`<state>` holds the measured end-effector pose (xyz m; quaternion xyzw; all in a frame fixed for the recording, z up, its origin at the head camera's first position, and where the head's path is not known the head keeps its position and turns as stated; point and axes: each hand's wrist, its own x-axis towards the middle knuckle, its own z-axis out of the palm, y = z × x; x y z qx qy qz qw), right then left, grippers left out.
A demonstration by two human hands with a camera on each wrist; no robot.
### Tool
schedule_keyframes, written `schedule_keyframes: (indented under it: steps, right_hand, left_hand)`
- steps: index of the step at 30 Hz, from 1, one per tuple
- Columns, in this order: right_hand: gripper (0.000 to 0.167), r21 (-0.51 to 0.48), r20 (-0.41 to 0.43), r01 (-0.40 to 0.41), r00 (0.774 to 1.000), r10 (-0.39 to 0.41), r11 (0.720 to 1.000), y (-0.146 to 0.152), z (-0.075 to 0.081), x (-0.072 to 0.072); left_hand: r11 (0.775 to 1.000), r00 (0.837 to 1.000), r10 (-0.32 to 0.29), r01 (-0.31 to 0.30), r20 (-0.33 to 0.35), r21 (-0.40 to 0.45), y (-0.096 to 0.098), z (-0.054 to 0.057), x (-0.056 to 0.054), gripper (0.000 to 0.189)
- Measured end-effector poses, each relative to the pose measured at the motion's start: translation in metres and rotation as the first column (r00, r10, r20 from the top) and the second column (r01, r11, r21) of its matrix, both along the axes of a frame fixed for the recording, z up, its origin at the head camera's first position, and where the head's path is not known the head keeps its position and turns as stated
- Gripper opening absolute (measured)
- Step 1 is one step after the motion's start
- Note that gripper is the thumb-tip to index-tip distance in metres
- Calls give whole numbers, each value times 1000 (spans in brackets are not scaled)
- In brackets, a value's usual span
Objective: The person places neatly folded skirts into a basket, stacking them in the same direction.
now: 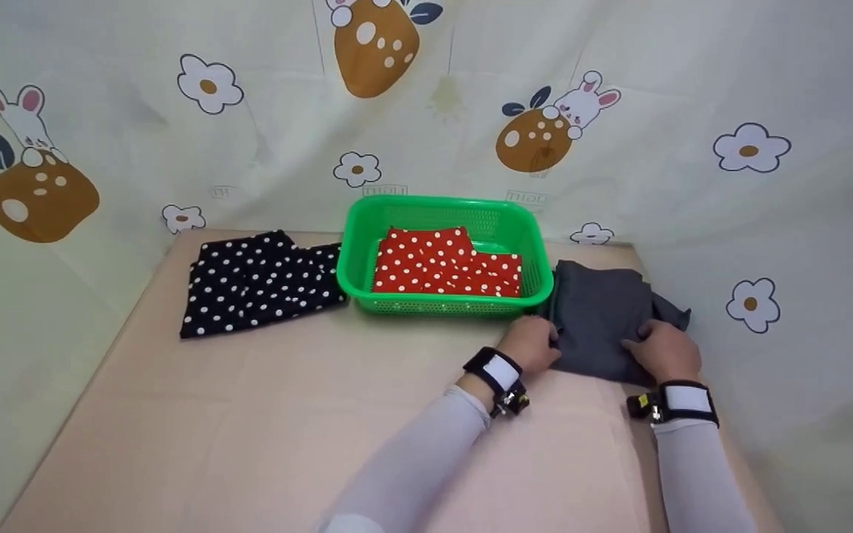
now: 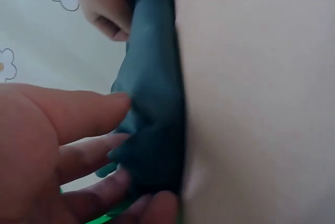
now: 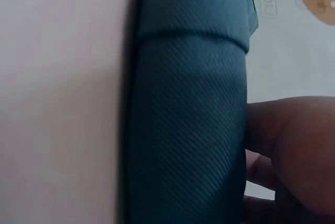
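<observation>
A folded dark grey garment (image 1: 598, 314) lies at the right end of the table, right beside the green basket. One loose flap (image 1: 671, 311) sticks out past its right side. My left hand (image 1: 532, 345) holds its near left edge, and in the left wrist view the thumb and fingertips (image 2: 118, 111) come together at the end of the fold. At the near right edge, my right hand (image 1: 668, 355) grips the fabric, with the thumb over the top. The right wrist view shows the thick folded edge (image 3: 188, 124) close up, the fingers partly hidden behind it.
The green plastic basket (image 1: 445, 305) stands at the back centre, holding a folded red polka-dot garment (image 1: 434, 263). Left of it lies a folded black polka-dot garment (image 1: 256, 285). A printed curtain (image 1: 271, 148) hangs behind the table (image 1: 263, 429) and along its sides.
</observation>
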<state>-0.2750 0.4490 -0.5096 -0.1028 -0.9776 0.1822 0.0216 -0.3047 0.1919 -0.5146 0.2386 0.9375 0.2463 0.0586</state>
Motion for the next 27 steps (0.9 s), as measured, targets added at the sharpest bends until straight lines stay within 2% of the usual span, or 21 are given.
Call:
schedule_keyframes:
  steps: [2, 5, 8, 11, 14, 18, 22, 24, 27]
  right_hand:
    - [35, 5, 9, -28, 1000, 28, 1000, 1, 1, 7]
    - [33, 10, 20, -63, 998, 63, 998, 1, 3, 17]
    - [36, 16, 20, -95, 995, 94, 995, -2, 4, 26]
    - [36, 20, 16, -109, 994, 109, 994, -9, 3, 36]
    - [36, 16, 15, -114, 993, 114, 993, -16, 0, 45]
    - [36, 12, 16, -124, 992, 124, 992, -25, -2, 57]
    - [37, 22, 24, -141, 990, 141, 990, -37, -2, 69]
    - [38, 32, 23, -151, 988, 150, 988, -43, -1, 74]
    - [39, 48, 25, -163, 987, 162, 986, -54, 0, 81]
  left_hand:
    - [999, 1000, -28, 27, -14, -35, -3, 2, 1, 19]
    - [992, 995, -67, 59, -78, -109, -7, 2, 4, 21]
    - [981, 983, -98, 69, -155, -183, -12, 2, 11, 21]
    - [960, 966, -160, 104, -202, -261, -17, 2, 20, 16]
    - [937, 955, -224, 156, -195, -312, -24, 2, 26, 15]
    - [922, 949, -264, 196, -173, -332, -37, 3, 34, 17]
    - [906, 935, -311, 237, -171, -351, -51, 4, 46, 19]
    - [900, 928, -331, 256, -173, -352, -58, 5, 52, 19]
    - [903, 923, -341, 269, -180, -334, -72, 5, 61, 21]
